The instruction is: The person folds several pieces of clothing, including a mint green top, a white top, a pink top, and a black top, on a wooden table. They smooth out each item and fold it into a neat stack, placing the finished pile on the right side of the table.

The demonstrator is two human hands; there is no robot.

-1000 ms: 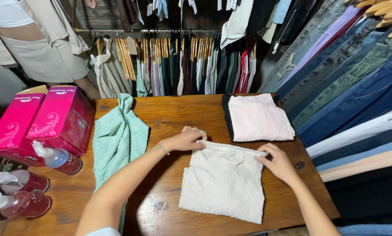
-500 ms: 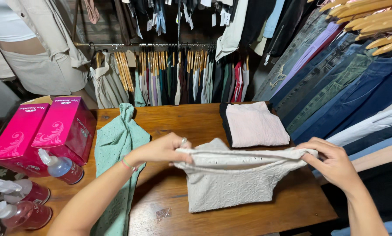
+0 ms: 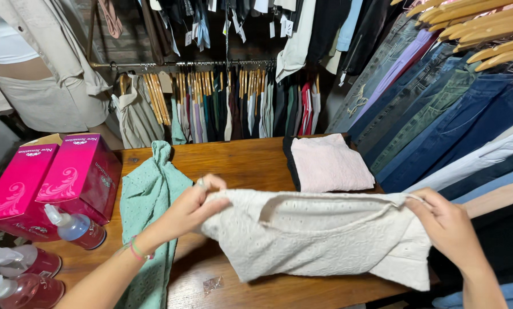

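Head view looked down over a wooden table, and off to the far left of the hands sat two pink boxes with pump bottles just in front of them. Next along, a mint green garment lay draped down the table, right under the left forearm. The left hand was pinched shut on one top corner of a cream eyelet top, wrist bent slightly, a thin bracelet at the wrist. The top was stretched between both hands, lifted clear at its upper edge, its lower part sagging toward the wood. Beyond it, farther from the hands, a folded pale pink piece rested on a dark one. The right hand was closed on the opposite corner, fingers curled over the hem. By my reckoning this was the spreading stage of a fold; the next move called for even tension and a flat lay on the wood.
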